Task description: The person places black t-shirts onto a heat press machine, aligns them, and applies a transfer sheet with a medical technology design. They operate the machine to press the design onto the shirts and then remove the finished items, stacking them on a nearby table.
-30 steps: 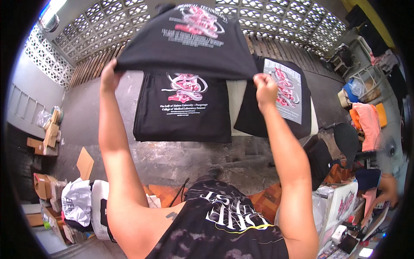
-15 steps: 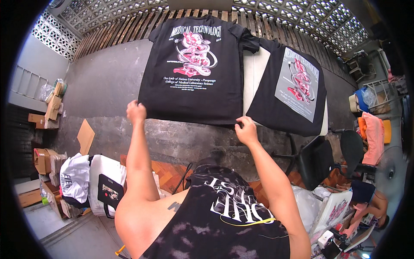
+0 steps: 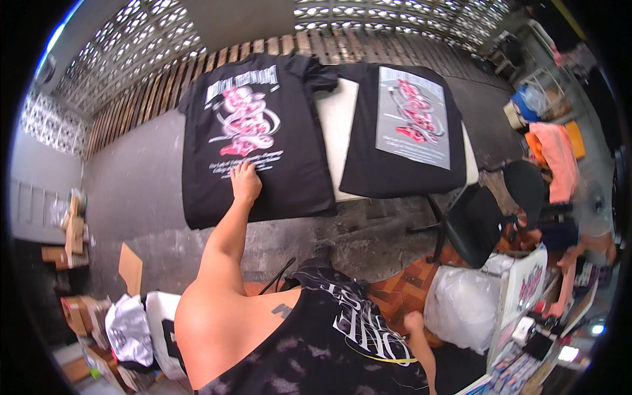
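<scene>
A black T-shirt [image 3: 283,178] with a red and white print lies flat on a white table [image 3: 337,122]. My left hand [image 3: 245,182] rests on the shirt front at the lower end of the print, its fingers stretched out over the fabric. To the right lies a second black T-shirt [image 3: 368,171], which carries a grey rectangular sheet [image 3: 388,131] with a similar design. My right hand [image 3: 414,322] is low beside my body, near a clear plastic bag [image 3: 461,306]. Its fingers are too small and unclear to read.
A black chair [image 3: 475,220] stands right of the table. Slatted wood [image 3: 368,47] runs along the far wall. Cardboard boxes [image 3: 78,316] and a white garment [image 3: 129,329] are at the left. On the right are a pink cloth [image 3: 554,164] and another person's arm [image 3: 579,250].
My left hand has moved from the shirt's lower left corner up onto its print. My right hand has left the lower right corner and dropped beside my body. The view has shifted.
</scene>
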`<action>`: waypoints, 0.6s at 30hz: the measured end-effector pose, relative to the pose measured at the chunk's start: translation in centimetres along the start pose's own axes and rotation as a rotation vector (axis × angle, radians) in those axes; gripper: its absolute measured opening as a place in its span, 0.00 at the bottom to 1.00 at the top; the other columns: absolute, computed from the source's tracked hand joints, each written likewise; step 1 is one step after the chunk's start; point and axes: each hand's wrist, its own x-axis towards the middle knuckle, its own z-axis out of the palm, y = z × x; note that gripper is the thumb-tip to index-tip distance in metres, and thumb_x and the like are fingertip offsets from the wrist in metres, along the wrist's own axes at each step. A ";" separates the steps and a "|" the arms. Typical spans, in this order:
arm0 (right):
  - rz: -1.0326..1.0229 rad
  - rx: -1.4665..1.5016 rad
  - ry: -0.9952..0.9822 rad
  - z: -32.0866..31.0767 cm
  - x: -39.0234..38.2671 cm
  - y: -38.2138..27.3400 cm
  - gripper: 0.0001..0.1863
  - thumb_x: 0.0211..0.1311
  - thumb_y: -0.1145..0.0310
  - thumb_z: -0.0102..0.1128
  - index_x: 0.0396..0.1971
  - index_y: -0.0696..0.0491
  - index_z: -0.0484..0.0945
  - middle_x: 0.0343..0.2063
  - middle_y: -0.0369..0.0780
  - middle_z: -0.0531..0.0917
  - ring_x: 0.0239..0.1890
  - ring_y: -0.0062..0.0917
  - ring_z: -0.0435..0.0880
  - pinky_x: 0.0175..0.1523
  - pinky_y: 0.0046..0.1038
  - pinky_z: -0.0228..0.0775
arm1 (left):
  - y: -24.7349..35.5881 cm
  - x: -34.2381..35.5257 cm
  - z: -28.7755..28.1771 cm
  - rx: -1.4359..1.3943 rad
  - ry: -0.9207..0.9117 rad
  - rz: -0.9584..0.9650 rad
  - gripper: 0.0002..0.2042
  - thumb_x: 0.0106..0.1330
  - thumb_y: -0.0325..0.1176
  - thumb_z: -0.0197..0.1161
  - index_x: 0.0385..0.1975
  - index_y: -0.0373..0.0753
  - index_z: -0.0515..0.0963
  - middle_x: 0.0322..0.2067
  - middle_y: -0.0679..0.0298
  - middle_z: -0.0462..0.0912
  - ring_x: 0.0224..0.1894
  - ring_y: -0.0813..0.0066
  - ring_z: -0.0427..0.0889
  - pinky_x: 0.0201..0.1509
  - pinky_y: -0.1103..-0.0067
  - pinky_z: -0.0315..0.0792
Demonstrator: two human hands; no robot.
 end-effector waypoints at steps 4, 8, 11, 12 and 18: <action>0.076 0.127 -0.235 13.9 -9.3 1.7 0.18 0.59 0.58 0.52 0.28 0.56 0.85 0.33 0.50 0.86 0.35 0.43 0.86 0.43 0.43 0.77 | 11.7 -1.0 -1.0 -0.444 0.125 0.432 0.10 0.50 0.20 0.59 0.32 0.36 0.80 0.43 0.53 0.81 0.50 0.52 0.78 0.57 0.63 0.71; 0.271 0.548 -0.230 17.2 -15.1 -1.6 0.18 0.58 0.57 0.53 0.29 0.56 0.86 0.34 0.50 0.86 0.37 0.44 0.86 0.45 0.43 0.77 | 29.5 -8.3 -2.6 -0.681 -0.433 0.972 0.12 0.56 0.25 0.60 0.40 0.37 0.82 0.45 0.54 0.82 0.51 0.52 0.79 0.56 0.61 0.73; 0.310 0.711 -0.121 18.2 -16.1 -2.9 0.19 0.57 0.56 0.53 0.30 0.55 0.86 0.34 0.50 0.86 0.38 0.45 0.86 0.45 0.43 0.77 | 36.7 -12.2 -0.2 -0.428 -1.111 1.352 0.14 0.61 0.37 0.56 0.40 0.37 0.81 0.41 0.50 0.83 0.47 0.51 0.81 0.50 0.61 0.75; 0.323 0.782 -0.057 18.4 -15.6 -3.3 0.19 0.57 0.56 0.53 0.30 0.55 0.86 0.35 0.50 0.86 0.39 0.45 0.86 0.46 0.43 0.77 | 39.6 -13.5 1.1 -0.270 -1.276 1.489 0.15 0.62 0.39 0.55 0.38 0.35 0.81 0.37 0.48 0.84 0.43 0.48 0.83 0.46 0.59 0.76; 0.428 1.056 0.235 20.1 -13.4 -1.1 0.20 0.56 0.54 0.54 0.32 0.55 0.86 0.36 0.51 0.86 0.42 0.46 0.85 0.48 0.43 0.77 | 44.6 -16.4 13.0 0.281 -1.020 1.632 0.16 0.68 0.40 0.51 0.33 0.35 0.83 0.37 0.44 0.84 0.44 0.43 0.83 0.46 0.56 0.75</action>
